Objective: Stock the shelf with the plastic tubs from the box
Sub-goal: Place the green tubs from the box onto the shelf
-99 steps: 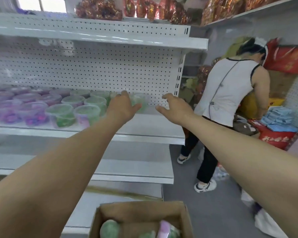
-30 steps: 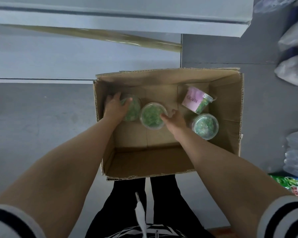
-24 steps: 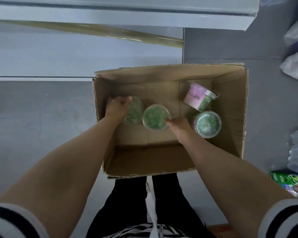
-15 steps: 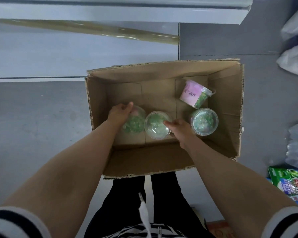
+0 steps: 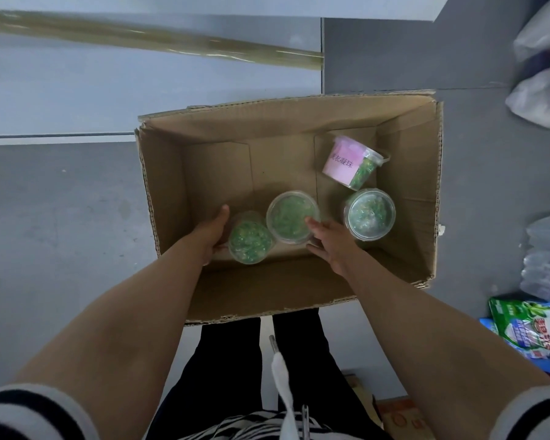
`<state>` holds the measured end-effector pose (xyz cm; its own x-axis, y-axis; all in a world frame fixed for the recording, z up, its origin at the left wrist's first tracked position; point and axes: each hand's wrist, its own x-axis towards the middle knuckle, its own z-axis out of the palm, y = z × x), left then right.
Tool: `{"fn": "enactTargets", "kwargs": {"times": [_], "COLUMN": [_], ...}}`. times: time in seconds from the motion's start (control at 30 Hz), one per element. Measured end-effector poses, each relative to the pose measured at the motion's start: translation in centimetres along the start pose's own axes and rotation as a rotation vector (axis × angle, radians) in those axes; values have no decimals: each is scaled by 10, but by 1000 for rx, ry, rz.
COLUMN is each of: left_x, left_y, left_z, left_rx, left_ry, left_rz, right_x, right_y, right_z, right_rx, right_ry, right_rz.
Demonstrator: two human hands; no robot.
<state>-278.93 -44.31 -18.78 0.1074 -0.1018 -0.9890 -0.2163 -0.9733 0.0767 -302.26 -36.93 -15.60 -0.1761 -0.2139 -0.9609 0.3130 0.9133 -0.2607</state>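
Both hands are down in the box (image 5: 267,122): left hand (image 5: 211,232) curled round the left tub (image 5: 251,240), right hand (image 5: 332,241) pinching the edge of the middle tub (image 5: 290,215). Probably best to grip the sides, not the lids, and lift straight up clear of the box walls

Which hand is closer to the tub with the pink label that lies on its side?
Right. The right hand grips the middle tub, diagonally near the pink-label tub; the left hand grips the left tub, farther toward the box's left wall.
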Motion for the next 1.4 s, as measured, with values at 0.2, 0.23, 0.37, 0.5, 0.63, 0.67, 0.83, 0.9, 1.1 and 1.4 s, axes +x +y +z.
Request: {"fn": "enactTargets", "kwargs": {"times": [0.2,0.23,0.37,0.5,0.63,0.67,0.83,0.9,1.1,1.4], "left_x": [-8,-9,-19,-32,-39,-41,-49,-50,-58,-106], "left_y": [-4,-4,3,6,-7,-11,-29,-33,-34,-30], "left_z": [10,14,28,36,45,50,67,69,80,80], "left_rx": [-94,-94,-13,21,19,12,-70,-153,-351,-447], "left_ry": [-16,-12,-10,-16,-3,-8,61,50,68,32], "left_rz": [-25,-21,-24,-60,-99,-117,-260,-283,-293,-124], "right_x": [1,0,-5,-9,-13,-14,-14,-13,-15,-65], "right_y": [3,4,4,2,0,0,5,8,13,-1], "right_z": [-2,-2,-3,-12,-22,-25,-37,-41,-51,-71], "right_rx": [89,97,134,171,177,171,175,152,155,113], "right_ry": [-17,-18,-14,-19,-2,-9,-12,-8,-19,-79], "right_rz": [49,53,51,51,42,36,43,40,24,-88]}}
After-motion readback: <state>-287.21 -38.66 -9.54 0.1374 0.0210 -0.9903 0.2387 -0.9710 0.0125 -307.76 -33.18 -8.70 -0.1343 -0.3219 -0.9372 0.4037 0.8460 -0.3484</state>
